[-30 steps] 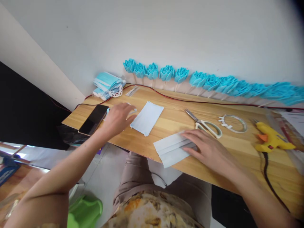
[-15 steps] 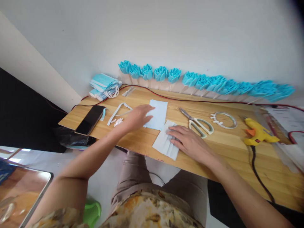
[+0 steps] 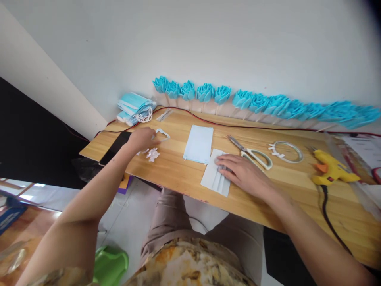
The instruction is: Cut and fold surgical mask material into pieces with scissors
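Observation:
My left hand reaches to the far left of the wooden table, beside a dark phone. Its fingers are curled down on a thin white strip, with small white scraps just in front of it. My right hand lies flat, fingers stretched out, pressing on a pleated white mask sheet near the table's front edge. A flat light-blue sheet lies between the two hands, touching the pleated sheet's far corner.
Scissors lie right of my right hand, then a thin white ring and a yellow glue gun with a black cord. A stack of blue face masks sits at the back left. Blue fabric roses line the wall.
My left hand has left the light-blue sheet and moved left to the white strip by the phone. My right hand stays pressed on the pleated sheet.

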Available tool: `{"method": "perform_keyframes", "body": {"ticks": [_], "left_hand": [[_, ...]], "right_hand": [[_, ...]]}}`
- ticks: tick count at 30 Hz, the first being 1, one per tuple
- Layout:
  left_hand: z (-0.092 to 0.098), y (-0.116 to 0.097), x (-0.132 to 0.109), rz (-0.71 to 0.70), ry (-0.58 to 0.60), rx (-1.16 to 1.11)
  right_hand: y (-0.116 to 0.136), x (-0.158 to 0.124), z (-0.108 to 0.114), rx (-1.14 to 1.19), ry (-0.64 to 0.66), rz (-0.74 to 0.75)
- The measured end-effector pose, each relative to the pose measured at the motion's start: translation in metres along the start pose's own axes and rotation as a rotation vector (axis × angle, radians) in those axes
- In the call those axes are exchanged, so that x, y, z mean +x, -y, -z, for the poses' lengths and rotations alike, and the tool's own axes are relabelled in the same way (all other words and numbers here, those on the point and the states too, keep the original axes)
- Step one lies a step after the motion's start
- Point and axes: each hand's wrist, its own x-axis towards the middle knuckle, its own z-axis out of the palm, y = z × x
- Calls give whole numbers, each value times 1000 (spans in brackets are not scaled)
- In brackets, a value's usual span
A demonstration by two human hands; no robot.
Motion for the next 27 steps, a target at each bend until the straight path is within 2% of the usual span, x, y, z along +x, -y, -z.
{"method": "perform_keyframes", "body": {"ticks": [4,10,11,13,14,16,18,22,24,27], "left_hand": [[-6,-12,6,40,-72,-102],[6,-30,0,-38,-99,-212],[9,-33,-3,-35,-129,-197],[14,-42,-11,-66,-327,-200],[16,-48,-15,-131,-406,-225],[21,-67,-24,-279,-462,-330],[25,-92,-32,-399,-415,-455],[19,-147,-30,-549,-130,-595],[8,-167,-17,-580,-103,-612],[-9,-181,6,-509,-84,-694]], "right_hand": [[5,-2,2,-3,-50,0],[2,-15,26,2,-195,-69],[-1,-19,32,-10,-211,-117],[-7,-26,44,-43,-243,-240],[-10,-29,48,-56,-251,-301],[-13,-30,53,-71,-247,-393],[-12,-24,50,-84,-200,-431],[-4,6,32,-151,-14,-358],[-3,21,23,-183,46,-328],[-10,32,15,-150,27,-259]]}}
